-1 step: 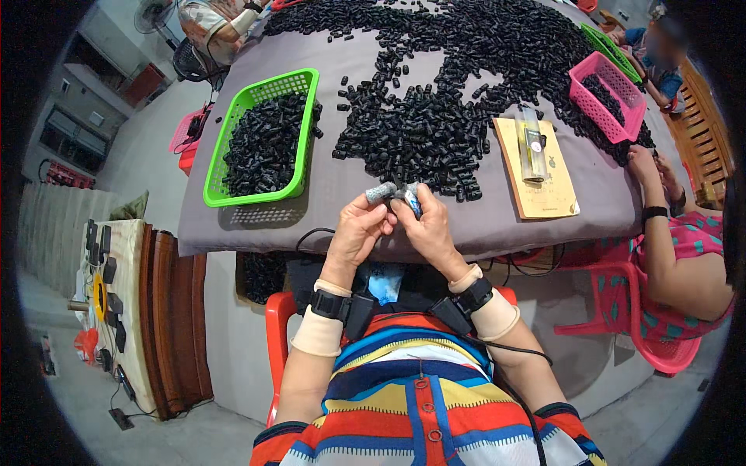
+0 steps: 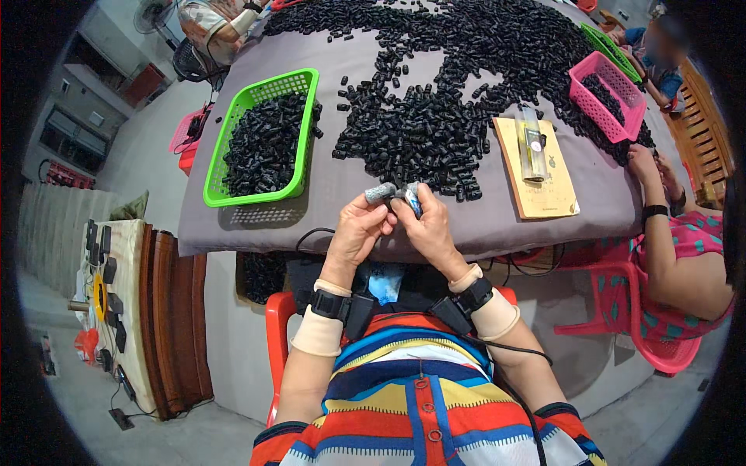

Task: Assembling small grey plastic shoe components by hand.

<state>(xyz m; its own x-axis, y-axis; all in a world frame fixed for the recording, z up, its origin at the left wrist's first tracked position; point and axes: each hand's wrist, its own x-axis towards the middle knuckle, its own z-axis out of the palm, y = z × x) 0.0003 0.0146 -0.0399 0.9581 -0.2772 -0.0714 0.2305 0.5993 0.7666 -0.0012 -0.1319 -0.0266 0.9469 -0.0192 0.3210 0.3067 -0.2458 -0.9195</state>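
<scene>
Grey cloth covers the long work table (image 2: 326, 194), and at its near edge the person's two hands meet over the fabric. Left hand (image 2: 359, 231) is curled closed, its taped fingertips pinched on a small grey-black piece (image 2: 381, 192) held just above the table edge. Right hand (image 2: 426, 225) is likewise closed, thumb and taped fingers touching the same piece from the other side; something blue shows between its fingertips, too small to make out. Both wrists carry black strapped bands over beige sleeves. Just beyond the hands spreads a wide heap of small black parts (image 2: 420, 132), reaching toward the far end of the table. To the left of the hands stands a green basket (image 2: 299, 132), partly filled with the same black parts. To the right lies a tan envelope (image 2: 548, 190) with a clear packet (image 2: 531, 144) on top, and farther right a pink basket (image 2: 602, 74) holding more parts. Another person's hand (image 2: 643, 165) rests on the right table edge, well apart from the pair at the centre. A red plastic chair (image 2: 277, 330) shows beneath the forearms.
</scene>
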